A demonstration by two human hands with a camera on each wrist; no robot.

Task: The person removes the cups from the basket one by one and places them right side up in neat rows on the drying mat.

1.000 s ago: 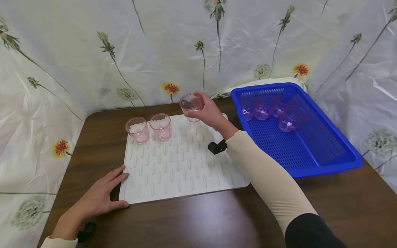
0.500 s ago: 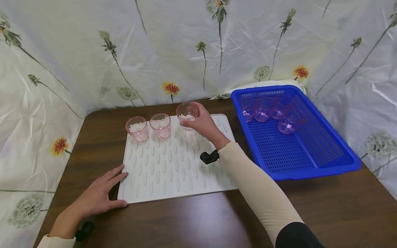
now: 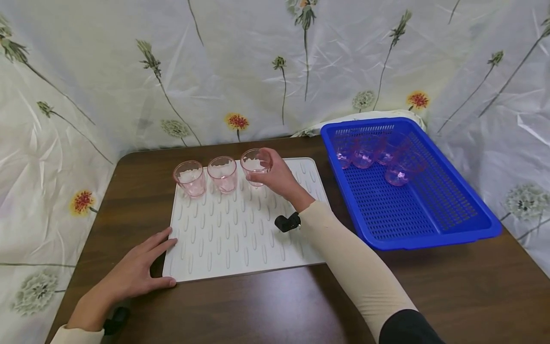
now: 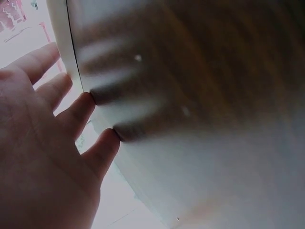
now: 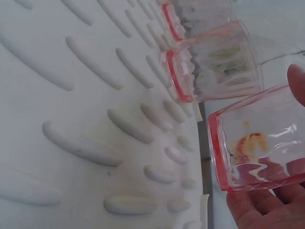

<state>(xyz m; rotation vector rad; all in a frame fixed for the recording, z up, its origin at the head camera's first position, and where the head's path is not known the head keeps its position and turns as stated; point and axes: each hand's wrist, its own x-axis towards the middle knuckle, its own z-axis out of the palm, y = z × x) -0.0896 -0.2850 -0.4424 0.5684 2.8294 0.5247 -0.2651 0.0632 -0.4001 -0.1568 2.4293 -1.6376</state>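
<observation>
In the head view my right hand [image 3: 281,177] grips a clear pink glass [image 3: 254,165] by its sides, thumb in front. The glass is upright, close over the back part of a white ridged mat [image 3: 240,239]. The right wrist view has its thick pink base [image 5: 218,152] right by the mat's edge. To its left, two matching glasses stand upright in a row, a middle glass [image 3: 222,177] and a left glass [image 3: 190,180]. My left hand [image 3: 133,272] lies with fingers spread at the mat's left edge, fingertips touching it; the left wrist view shows straight fingers [image 4: 76,114].
A blue perforated plastic basket [image 3: 434,239] sits right of the mat, with several pink glasses [image 3: 397,174] toward its back. Under everything is a dark brown wooden table [image 3: 266,306]. A flower-printed sheet [image 3: 240,71] hangs behind and along the sides.
My right hand has brought its glass left and down, nearer the mat and the two standing glasses. The left hand keeps its place at the mat's edge.
</observation>
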